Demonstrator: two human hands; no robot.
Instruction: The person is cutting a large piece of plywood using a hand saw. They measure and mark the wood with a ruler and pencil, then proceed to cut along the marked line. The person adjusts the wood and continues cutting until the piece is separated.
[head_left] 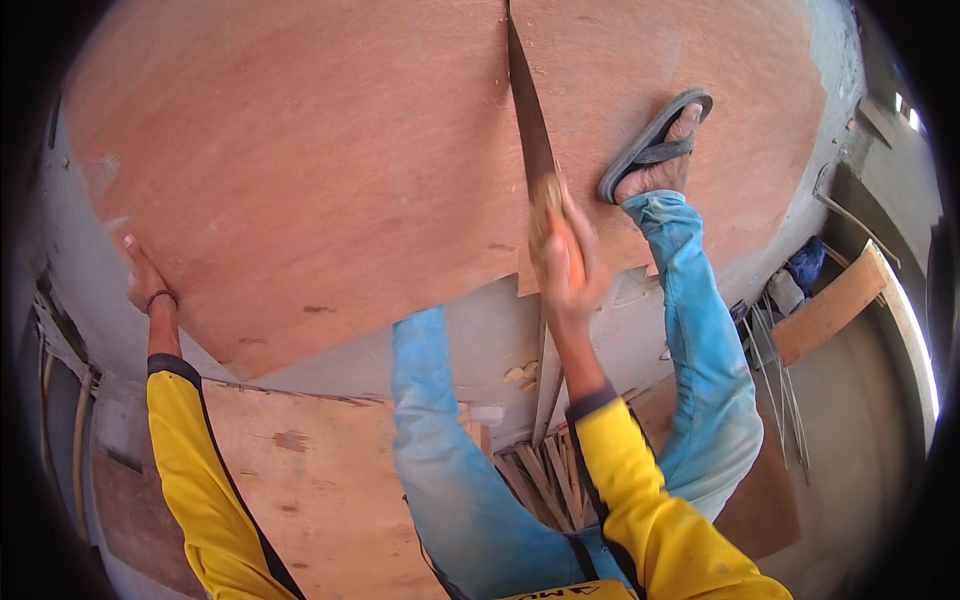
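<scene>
A hand saw [531,120] with a dark blade and an orange handle is gripped in my right hand [570,255]. Its blade lies along a cut line in a large reddish plywood sheet [330,180], running toward the far edge. The right hand and handle are slightly smeared by motion. At the sheet's left edge, my left hand [148,278] rests with the fingers stretched toward the edge and no tool in it. My sandalled right foot [660,150] presses on the sheet, right of the blade.
Another, paler plywood sheet [310,470] lies near, below the cut one. Wood strips [545,480] are piled between my legs. At the right are a curved plywood offcut [830,305], thin rods [785,390] and a dark blue cloth bundle [805,265]. Poles [80,440] stand at the left.
</scene>
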